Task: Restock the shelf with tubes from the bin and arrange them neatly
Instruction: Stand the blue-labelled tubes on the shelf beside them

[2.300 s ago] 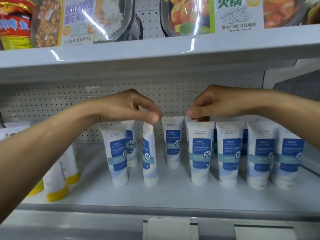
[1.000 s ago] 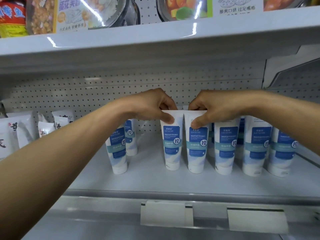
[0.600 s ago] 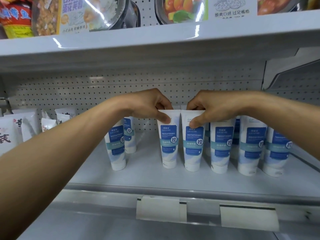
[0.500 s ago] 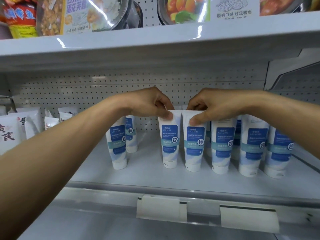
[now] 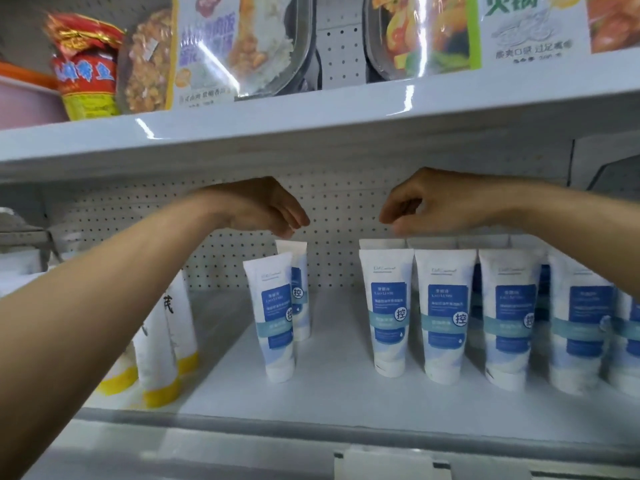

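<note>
White tubes with blue labels stand cap-down on the white shelf point(image 5: 332, 393). A row of several starts at one tube point(image 5: 388, 313) and runs right past a second tube point(image 5: 445, 317), with more tubes behind. To the left, across a gap, a front tube point(image 5: 277, 320) leans slightly before a rear tube point(image 5: 298, 289). My left hand point(image 5: 273, 209) hovers above that pair, fingers relaxed, holding nothing. My right hand point(image 5: 426, 206) hangs just over the row's left end, fingers loosely curled and empty. No bin is in view.
White tubes with yellow caps point(image 5: 162, 344) stand at the shelf's left, partly behind my left forearm. The upper shelf point(image 5: 346, 112) sits close above my hands and carries food packs point(image 5: 242, 46). A pegboard point(image 5: 339, 209) forms the back wall. Price-tag holders line the front rail.
Both hands have let go of the two tube tops they pinched and have lifted apart. Those tubes stand in the row. The view has moved closer and tilted up.
</note>
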Motion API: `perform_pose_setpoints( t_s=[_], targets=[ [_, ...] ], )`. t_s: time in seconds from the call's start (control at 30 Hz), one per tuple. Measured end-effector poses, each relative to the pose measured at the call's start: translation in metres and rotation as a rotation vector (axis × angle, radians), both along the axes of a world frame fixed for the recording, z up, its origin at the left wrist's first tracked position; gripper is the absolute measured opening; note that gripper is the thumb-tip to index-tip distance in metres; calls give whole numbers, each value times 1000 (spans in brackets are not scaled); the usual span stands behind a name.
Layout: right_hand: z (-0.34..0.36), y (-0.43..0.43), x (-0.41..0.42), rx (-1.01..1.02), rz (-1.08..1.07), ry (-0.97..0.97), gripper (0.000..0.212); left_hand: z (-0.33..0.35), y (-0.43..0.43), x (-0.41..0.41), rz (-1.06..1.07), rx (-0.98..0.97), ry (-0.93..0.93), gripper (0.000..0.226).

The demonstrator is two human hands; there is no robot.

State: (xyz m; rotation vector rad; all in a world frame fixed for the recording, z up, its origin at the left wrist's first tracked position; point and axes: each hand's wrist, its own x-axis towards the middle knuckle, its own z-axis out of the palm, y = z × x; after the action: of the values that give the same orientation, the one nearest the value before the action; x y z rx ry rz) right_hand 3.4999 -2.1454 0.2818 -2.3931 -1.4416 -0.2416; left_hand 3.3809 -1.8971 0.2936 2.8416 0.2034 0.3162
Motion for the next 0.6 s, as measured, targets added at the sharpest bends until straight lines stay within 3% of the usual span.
perform_pose_setpoints(
  t_s=[0.13, 0.33, 0.6],
  targets=[
    [5, 27, 7, -140, -51, 12, 31, -9, 22, 20, -42, 71, 167, 29],
    [-6, 48, 15, -241, -99, 55, 11, -18, 30, 43, -146, 23, 127, 21],
    [-9, 51, 14, -231, -128, 29, 13, -20, 8, 64, -264, -103, 139, 20]
  ],
)
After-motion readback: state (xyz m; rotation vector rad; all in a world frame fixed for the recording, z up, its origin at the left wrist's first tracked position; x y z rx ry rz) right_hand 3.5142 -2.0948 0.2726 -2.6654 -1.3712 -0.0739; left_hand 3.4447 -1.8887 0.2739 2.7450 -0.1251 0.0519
